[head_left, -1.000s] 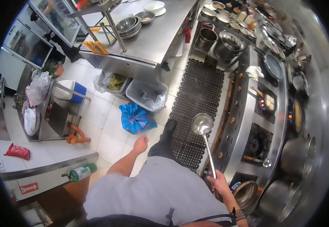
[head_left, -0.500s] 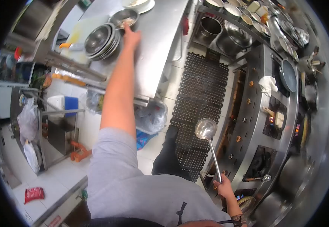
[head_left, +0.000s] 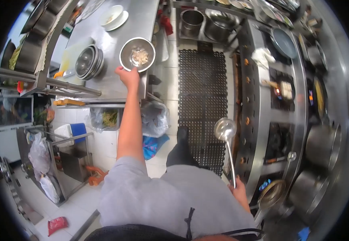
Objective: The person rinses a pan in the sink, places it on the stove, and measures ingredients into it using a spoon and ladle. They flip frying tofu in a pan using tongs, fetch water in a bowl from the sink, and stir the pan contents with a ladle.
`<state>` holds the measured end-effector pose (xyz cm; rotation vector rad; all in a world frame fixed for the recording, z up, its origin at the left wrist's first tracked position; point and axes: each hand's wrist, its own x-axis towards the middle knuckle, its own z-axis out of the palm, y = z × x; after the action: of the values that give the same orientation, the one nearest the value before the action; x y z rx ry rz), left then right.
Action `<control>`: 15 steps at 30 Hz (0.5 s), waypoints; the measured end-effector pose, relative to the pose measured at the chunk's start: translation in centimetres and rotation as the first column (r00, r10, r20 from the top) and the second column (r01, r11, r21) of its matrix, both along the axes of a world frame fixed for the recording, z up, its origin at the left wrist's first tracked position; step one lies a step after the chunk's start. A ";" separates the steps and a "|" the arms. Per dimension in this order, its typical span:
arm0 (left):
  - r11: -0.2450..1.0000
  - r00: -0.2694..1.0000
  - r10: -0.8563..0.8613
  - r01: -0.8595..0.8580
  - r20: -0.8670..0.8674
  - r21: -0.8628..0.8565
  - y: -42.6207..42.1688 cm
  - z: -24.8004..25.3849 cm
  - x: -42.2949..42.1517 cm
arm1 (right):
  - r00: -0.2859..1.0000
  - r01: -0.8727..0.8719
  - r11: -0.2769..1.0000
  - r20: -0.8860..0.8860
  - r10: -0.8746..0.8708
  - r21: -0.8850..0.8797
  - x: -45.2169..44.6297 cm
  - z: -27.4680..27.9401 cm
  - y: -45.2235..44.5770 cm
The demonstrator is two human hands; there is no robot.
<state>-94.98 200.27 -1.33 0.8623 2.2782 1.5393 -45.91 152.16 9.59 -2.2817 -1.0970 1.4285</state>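
My left hand [head_left: 129, 78] grips the near rim of a metal bowl [head_left: 124, 55], which holds pale pieces of food [head_left: 139, 56] and is lifted at the right edge of the steel counter [head_left: 114, 40]. Left of it on the counter is a stack of metal bowls [head_left: 88, 62]. Low on the right, my right hand [head_left: 240, 193] is closed round the handle of a large ladle [head_left: 225, 129], its round head raised over the edge of the black floor mat [head_left: 202, 92].
On the right runs a stove [head_left: 258, 104] with lit burners, a grey pan [head_left: 283, 42], a white cloth [head_left: 262, 58] and a pan [head_left: 271, 193]. Large pots [head_left: 323, 144] stand beyond. Plastic-lined bins [head_left: 154, 118] and a blue bag [head_left: 154, 146] are below the counter.
My left hand has reached up to the counter, taken hold of the bowl with food and drawn it right, away from the stack. The ladle stays in my right hand.
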 end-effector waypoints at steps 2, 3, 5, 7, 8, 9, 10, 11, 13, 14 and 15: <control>0.992 0.993 -0.120 0.120 -0.004 0.025 -3.7 -1.3 2.3 | 0.996 0.082 0.996 -0.021 -0.083 -0.046 -0.2 2.0 -1.4; 0.973 0.975 -0.220 0.220 0.000 0.073 -4.4 -4.7 3.5 | 0.978 0.183 0.983 -0.097 -0.184 -0.015 0.5 1.1 -3.5; 0.870 0.798 -0.427 0.491 0.425 -0.047 -10.1 0.4 11.0 | 0.900 0.392 0.920 -0.205 -0.386 -0.008 2.9 -1.8 -10.3; 0.795 0.659 -0.550 0.600 0.512 0.082 -14.5 -1.0 19.0 | 0.832 0.547 0.834 -0.150 -0.534 0.072 2.9 -0.1 -13.9; 0.750 0.506 -0.583 0.636 0.635 0.182 -17.0 -0.2 23.2 | 0.781 0.615 0.781 -0.219 -0.585 0.105 3.4 -0.3 -16.9; 0.662 0.420 -0.590 0.741 0.690 0.115 -19.1 -0.3 27.6 | 0.724 0.678 0.723 -0.290 -0.626 0.134 3.9 -0.4 -20.0; 0.572 0.363 -0.574 0.819 0.734 0.043 -21.8 -0.9 31.0 | 0.619 0.763 0.635 -0.419 -0.664 0.121 4.5 0.3 -22.1; 0.451 0.215 -0.596 0.887 0.774 0.100 -24.6 -1.6 34.9 | 0.536 0.818 0.568 -0.476 -0.697 0.089 5.0 1.8 -24.6; 0.273 0.009 -0.547 0.947 0.837 0.169 -30.5 -0.6 43.2 | 0.430 0.873 0.486 -0.550 -0.716 0.049 6.0 4.7 -29.3; 0.206 -0.055 -0.499 0.962 0.865 0.179 -33.7 0.6 47.3 | 0.461 0.874 0.479 -0.446 -0.767 0.080 6.9 5.5 -31.7; 0.187 -0.055 -0.535 0.965 0.843 0.182 -37.7 3.0 51.3 | 0.482 0.874 0.473 -0.331 -0.811 0.114 7.6 6.0 -34.2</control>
<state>-43.68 162.61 1.68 0.8349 0.8677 0.4148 -38.30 117.97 15.56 -1.8854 0.0374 0.9646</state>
